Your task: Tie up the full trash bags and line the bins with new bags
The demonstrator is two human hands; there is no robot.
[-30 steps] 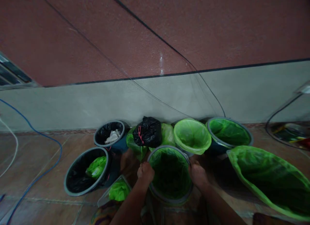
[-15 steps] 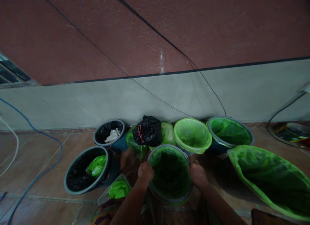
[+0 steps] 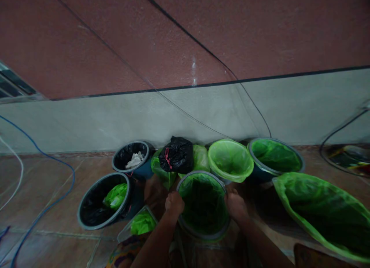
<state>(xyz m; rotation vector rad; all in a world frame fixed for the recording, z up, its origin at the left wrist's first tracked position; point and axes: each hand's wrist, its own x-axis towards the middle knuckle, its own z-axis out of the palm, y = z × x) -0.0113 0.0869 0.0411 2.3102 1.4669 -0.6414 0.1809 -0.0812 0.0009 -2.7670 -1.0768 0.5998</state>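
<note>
Directly before me stands a round bin [image 3: 206, 236] with a grey rim, lined with a green plastic bag [image 3: 204, 208]. My left hand [image 3: 174, 205] is closed at the left side of its rim, and my right hand [image 3: 235, 205] is closed at the right side. The fingertips of both are partly hidden behind the bin's edge. Just behind it sits a knotted black garbage bag [image 3: 180, 154] with a pink tie, on green bags [image 3: 200, 158]. A light-green-lined bin [image 3: 230, 160] stands behind to the right.
To the left are two black-lined bins [image 3: 86, 222] and a clear container [image 3: 125, 234] with green plastic. A grey-rimmed bin [image 3: 300, 160] and a large green-lined one [image 3: 318, 233] stand to the right. A blue hose [image 3: 68, 166] crosses the tiles; cables hang along the wall [image 3: 86, 125].
Both hands keep their hold on the bin's sides. The view has shifted very slightly; nothing else has visibly moved.
</note>
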